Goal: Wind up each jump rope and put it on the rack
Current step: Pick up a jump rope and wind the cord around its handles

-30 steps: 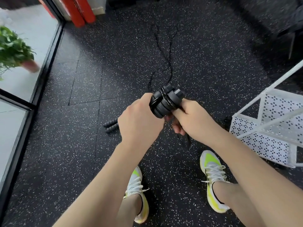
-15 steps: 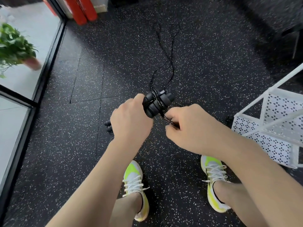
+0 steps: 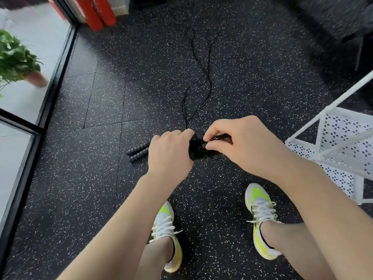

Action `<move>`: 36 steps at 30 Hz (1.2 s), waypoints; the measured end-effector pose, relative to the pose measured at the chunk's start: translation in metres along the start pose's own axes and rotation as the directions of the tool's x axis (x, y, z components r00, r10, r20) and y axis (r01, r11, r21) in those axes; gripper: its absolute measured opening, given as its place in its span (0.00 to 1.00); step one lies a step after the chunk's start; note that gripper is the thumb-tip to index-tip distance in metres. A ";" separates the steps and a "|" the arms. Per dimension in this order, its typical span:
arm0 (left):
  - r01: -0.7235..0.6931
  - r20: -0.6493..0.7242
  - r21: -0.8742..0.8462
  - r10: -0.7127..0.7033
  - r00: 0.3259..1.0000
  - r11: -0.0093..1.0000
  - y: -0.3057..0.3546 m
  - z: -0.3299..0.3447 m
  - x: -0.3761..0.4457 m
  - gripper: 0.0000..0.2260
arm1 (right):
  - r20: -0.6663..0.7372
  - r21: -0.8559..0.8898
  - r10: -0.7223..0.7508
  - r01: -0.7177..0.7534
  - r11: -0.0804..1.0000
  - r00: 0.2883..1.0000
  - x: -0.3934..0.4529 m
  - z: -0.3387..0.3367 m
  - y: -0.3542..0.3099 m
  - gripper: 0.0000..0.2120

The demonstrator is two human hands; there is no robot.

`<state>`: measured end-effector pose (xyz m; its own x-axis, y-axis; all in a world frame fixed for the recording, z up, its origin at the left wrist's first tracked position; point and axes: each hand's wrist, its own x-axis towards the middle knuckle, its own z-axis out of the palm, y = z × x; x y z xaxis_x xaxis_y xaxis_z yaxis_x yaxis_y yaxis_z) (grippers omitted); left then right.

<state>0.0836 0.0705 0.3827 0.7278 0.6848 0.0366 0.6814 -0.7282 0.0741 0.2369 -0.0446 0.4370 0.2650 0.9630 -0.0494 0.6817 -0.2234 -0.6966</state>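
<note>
**Rope bundle held between both hands, above floor**

Jump rope handles (image 3: 198, 149), wrapped in cord, lie roughly left-right. Left hand (image 3: 169, 153) grips their left end; right hand (image 3: 240, 142) pinches the cord (thumb and forefinger) at the right end. Second rope (image 3: 139, 151) lies on the floor (image 3: 80, 178), beside the left hand. White rack (image 3: 343, 150) stands right; contents not discernible.

Floor (image 3: 252, 81): matt black rubber, white-speckled, laid in tiles. Rope cord (image 3: 203, 81) at 12 o'clock: thin, glossy black. Spare handles (image 3: 138, 152) at 9 o'clock: ribbed matt foam-like grips. Rack (image 3: 343, 146) at 3 o'clock: white-painted perforated metal. Shoes (image 3: 260, 215): woven fabric, white laces.
</note>
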 end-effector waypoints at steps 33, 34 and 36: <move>-0.078 -0.066 -0.353 0.058 0.996 0.932 0.036 0.018 0.010 0.19 | 0.122 0.425 0.357 -0.374 0.824 0.926 0.031 -0.019 0.062 0.08; -0.062 -0.079 -0.365 0.036 0.996 0.929 0.040 0.017 0.002 0.21 | 0.159 0.339 0.335 -0.370 0.865 0.929 0.030 -0.026 0.058 0.08; -0.064 -0.110 -0.385 0.023 0.994 0.921 0.047 0.012 -0.014 0.22 | 0.236 0.226 0.294 -0.347 0.910 0.926 0.024 -0.036 0.050 0.08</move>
<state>0.1061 0.0264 0.3735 0.7305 0.6668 0.1476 0.5511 -0.7032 0.4492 0.3022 -0.0382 0.4269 0.2855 0.8618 -0.4193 0.3749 -0.5031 -0.7787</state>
